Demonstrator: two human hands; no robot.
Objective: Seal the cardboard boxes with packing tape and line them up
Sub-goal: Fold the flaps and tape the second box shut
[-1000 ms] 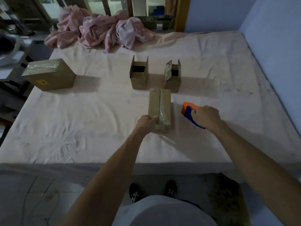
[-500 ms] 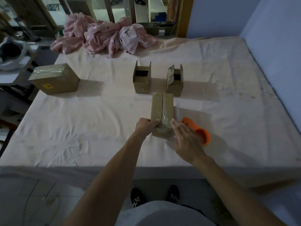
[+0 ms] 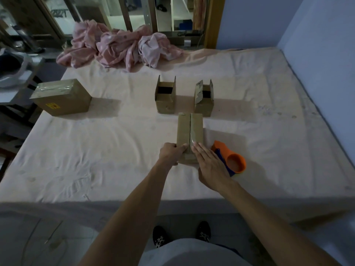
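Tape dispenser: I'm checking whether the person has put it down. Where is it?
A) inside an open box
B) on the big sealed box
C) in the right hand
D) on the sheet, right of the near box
D: the tape dispenser lies on the sheet beside the near box, while the right hand lies flat on that box, holding nothing.

The box in front [image 3: 184, 131] is brown cardboard, dull and not shiny, with a strip of shiny clear tape [image 3: 192, 139] on top. The tape holder [image 3: 236, 163] is smooth orange plastic. The big box [image 3: 61, 98] has glossy tape on its lid. The bed [image 3: 96, 150] has a wrinkled cloth sheet. The pink heap [image 3: 119, 48] is cloth too.
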